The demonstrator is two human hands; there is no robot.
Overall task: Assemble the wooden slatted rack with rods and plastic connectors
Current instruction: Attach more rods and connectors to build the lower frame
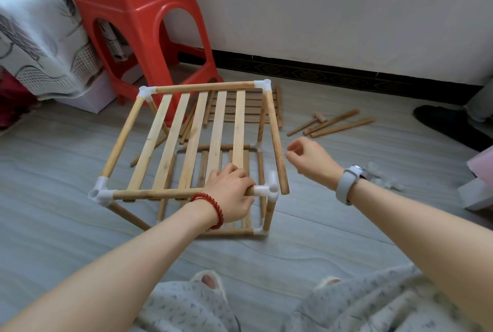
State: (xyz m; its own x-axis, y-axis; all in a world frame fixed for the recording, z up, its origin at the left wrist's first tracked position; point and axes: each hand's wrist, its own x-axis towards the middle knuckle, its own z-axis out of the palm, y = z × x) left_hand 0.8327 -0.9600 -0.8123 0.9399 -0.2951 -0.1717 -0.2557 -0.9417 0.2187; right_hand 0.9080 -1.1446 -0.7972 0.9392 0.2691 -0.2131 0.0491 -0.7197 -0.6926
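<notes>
Rack rod (181, 194) in left grip (230, 193); right grip (309, 159) empty.

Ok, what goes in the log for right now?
left hand: grips wooden front rod | right hand: free | white plastic corner connector: side rod unseated

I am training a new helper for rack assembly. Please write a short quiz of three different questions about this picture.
1. True or false: the left hand grips the near top rod of the rack.
2. The loose end of the right side rod is: A) seated in the near right connector; B) outside that connector; C) lying on the floor.
3. Fill in: the right hand holds ____.

Key
1. True.
2. B. The far end sits in the far right connector; the near end passes beside the near one.
3. Nothing; its fingers are loosely curled in the air.
</notes>
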